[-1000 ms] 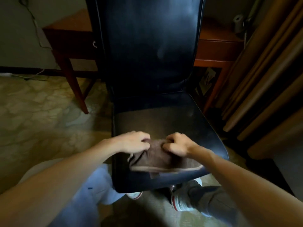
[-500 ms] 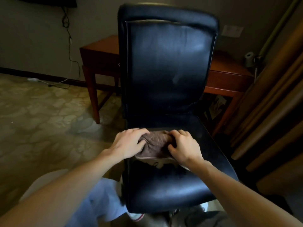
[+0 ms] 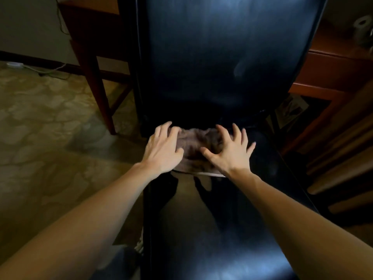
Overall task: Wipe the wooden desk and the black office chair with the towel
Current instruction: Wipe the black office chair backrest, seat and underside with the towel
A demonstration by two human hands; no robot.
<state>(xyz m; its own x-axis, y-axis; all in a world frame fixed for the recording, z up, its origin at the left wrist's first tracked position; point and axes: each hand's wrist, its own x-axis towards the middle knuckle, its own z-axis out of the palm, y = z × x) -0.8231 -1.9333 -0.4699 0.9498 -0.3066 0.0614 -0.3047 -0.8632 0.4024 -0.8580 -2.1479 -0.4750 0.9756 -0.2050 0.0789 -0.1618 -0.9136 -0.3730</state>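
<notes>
A black office chair [image 3: 218, 57] fills the middle of the head view, its tall backrest upright and its glossy seat running toward me. A bunched brown towel [image 3: 194, 147] lies at the back of the seat, close to the backrest. My left hand [image 3: 162, 149] presses on the towel's left side with spread fingers. My right hand [image 3: 230, 150] presses on its right side, fingers splayed, partly on the seat. The wooden desk [image 3: 331, 63] stands behind the chair, mostly hidden by the backrest.
A desk leg [image 3: 94, 85] stands left of the chair on the patterned floor [image 3: 40, 128]. A cable and white plug [image 3: 15, 64] lie by the wall. Wooden slats [image 3: 343, 150] lean at the right. A paper roll [image 3: 361, 22] sits on the desk.
Both hands have pushed the towel from the seat's front edge back toward the backrest, and their fingers have gone from curled on the towel to spread flat on it.
</notes>
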